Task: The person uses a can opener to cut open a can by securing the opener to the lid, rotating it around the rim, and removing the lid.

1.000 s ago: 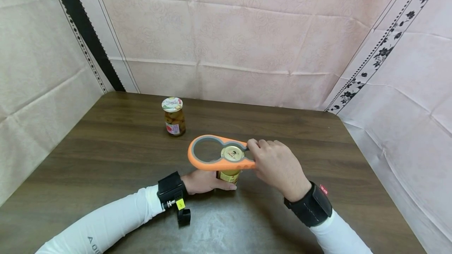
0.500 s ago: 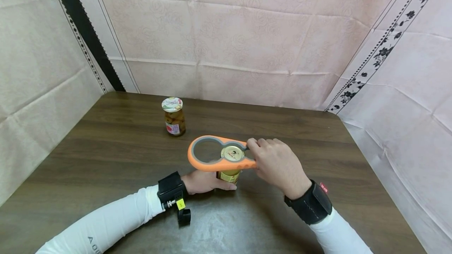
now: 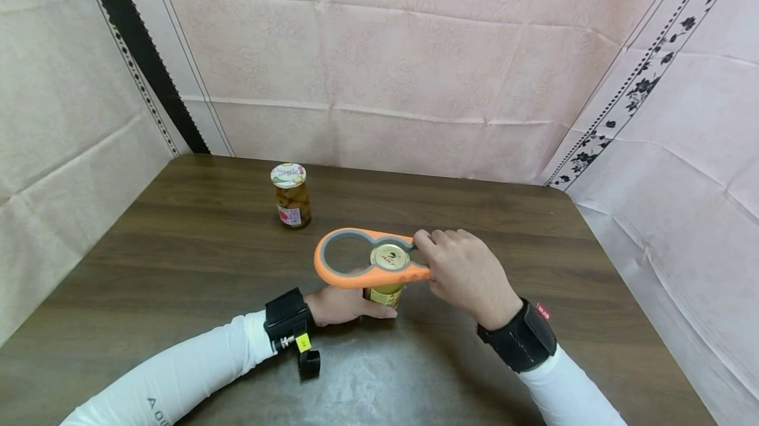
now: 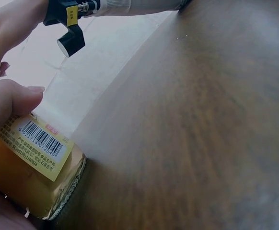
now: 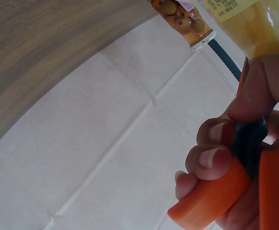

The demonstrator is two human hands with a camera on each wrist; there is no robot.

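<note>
My left hand (image 3: pixel 340 305) grips a glass jar (image 3: pixel 385 297) with a yellow label and a gold lid (image 3: pixel 390 257), upright on the table. In the left wrist view the thumb lies by the jar's barcode label (image 4: pixel 40 143), and pale yellow contents show through the glass. Around the lid sits an orange and grey jar opener (image 3: pixel 379 276), its smaller ring encircling the lid and its larger ring out to the left. My right hand (image 3: pixel 465 274) holds the opener's handles. Its curled fingers wrap the orange handle (image 5: pixel 211 196) in the right wrist view.
A second jar (image 3: pixel 293 201), with a white patterned lid and brown round pieces inside, stands farther back on the left. The brown wooden table (image 3: pixel 196 248) ends at pale cloth walls (image 3: pixel 415 83) behind and on both sides.
The opener has turned very slightly: its left end has come a little toward me, and my right wrist has shifted a little away. The left hand and both jars stay put.
</note>
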